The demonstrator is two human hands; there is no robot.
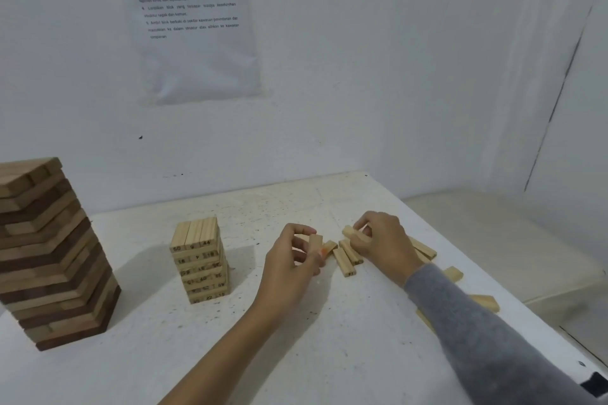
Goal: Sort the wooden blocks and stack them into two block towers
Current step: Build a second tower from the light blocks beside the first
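Left hand (292,260) pinching one pale block (315,243); right hand (385,243) curled round second block (349,231), loose blocks (345,262) partly hidden beneath

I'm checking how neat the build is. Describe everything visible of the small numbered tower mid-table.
The small tower is built of pale wooden blocks, three to a layer, with black numbers printed on the block ends. It stands upright but with slightly uneven layers on the white table, right of the large two-tone tower. Only the table touches it; the left hand and right hand are clear of it, to its right.
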